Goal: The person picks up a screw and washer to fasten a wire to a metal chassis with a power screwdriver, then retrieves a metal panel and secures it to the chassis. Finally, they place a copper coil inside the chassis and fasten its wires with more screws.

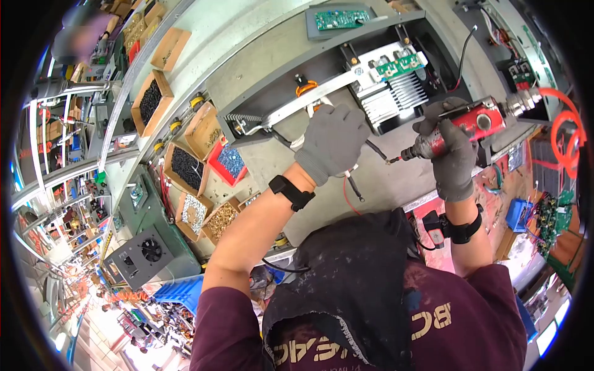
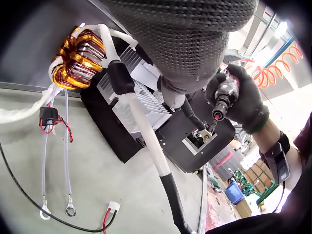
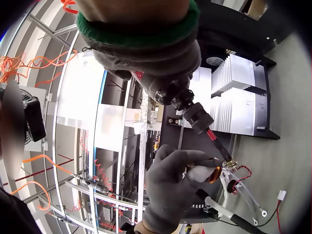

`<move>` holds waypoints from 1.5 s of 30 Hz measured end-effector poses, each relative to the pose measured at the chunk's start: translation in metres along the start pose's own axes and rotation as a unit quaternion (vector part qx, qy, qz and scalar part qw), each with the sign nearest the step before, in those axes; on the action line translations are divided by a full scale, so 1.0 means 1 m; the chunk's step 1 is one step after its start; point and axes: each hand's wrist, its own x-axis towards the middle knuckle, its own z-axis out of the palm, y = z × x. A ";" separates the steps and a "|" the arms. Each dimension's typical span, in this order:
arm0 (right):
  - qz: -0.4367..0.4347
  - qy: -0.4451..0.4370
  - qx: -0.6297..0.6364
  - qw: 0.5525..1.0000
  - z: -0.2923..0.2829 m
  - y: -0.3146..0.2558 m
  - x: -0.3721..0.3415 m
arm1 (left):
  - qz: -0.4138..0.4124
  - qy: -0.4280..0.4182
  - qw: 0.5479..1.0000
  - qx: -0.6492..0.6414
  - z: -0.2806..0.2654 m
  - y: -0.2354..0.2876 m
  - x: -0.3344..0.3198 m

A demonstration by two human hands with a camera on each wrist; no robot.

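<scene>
My right hand (image 1: 455, 154) grips a red pneumatic screwdriver (image 1: 481, 125) whose bit points left. A small brass-coloured screw (image 3: 230, 165) sits at the bit's tip. In my left hand (image 1: 334, 139) is a cable with a black sleeved end (image 1: 375, 150), its lug right by the bit tip. White-sleeved cable (image 2: 146, 129) with another black end hangs below the left hand. Beside that hand, in the left wrist view, lies a copper-wound toroid coil (image 2: 80, 58) with ring-terminal leads (image 2: 68, 161). Behind both hands is a dark metal case (image 1: 272, 93) with a finned aluminium heatsink (image 1: 396, 99).
Parts boxes stand at the left, among them a red bin of bluish parts (image 1: 229, 162) and a cardboard box of black parts (image 1: 187, 168). A green circuit board (image 1: 340, 20) lies behind the case. An orange coiled air hose (image 1: 572, 133) runs from the screwdriver.
</scene>
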 end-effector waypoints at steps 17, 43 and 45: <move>-0.150 -0.128 -0.017 0.980 0.032 -0.020 0.096 | -0.215 0.247 0.937 -0.123 0.007 0.008 0.039; -0.152 -0.224 -0.021 0.962 0.064 -0.052 0.065 | -0.305 0.088 0.614 -0.723 -0.025 -0.007 0.012; -0.213 -0.287 0.087 0.930 0.075 -0.055 0.051 | -0.300 0.088 0.512 -0.800 -0.034 -0.004 -0.003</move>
